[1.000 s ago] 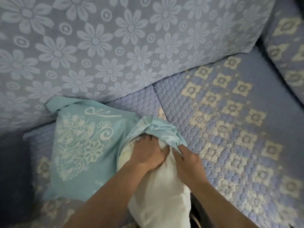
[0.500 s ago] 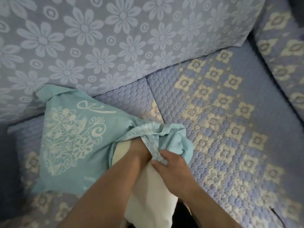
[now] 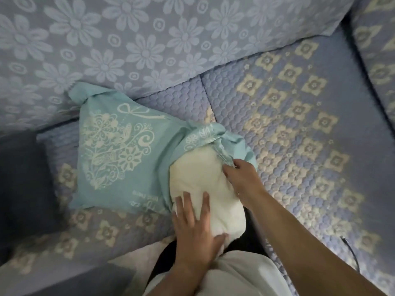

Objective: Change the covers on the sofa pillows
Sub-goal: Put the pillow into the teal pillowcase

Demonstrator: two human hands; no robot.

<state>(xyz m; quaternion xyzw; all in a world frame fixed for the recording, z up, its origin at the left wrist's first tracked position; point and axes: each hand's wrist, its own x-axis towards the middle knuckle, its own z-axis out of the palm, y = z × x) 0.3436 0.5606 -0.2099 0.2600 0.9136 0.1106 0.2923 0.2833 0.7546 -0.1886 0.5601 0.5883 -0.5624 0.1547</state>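
Observation:
A teal pillow cover (image 3: 119, 154) with a white floral print lies on the sofa seat, its far part filled. A white pillow insert (image 3: 203, 180) sticks out of its open near end. My left hand (image 3: 194, 227) lies flat with spread fingers on the insert's near end. My right hand (image 3: 241, 178) pinches the bunched edge of the cover's opening at the insert's right side.
The quilted blue sofa seat (image 3: 299, 129) with cream flower squares stretches to the right. A large floral back cushion (image 3: 149, 39) stands behind. A dark blue cushion (image 3: 21, 178) sits at the left. A thin dark cable (image 3: 350, 253) lies at the lower right.
My left hand has come out of the cover and now lies flat on the insert's near end. My right hand has shifted to the cover's right edge. More insert shows.

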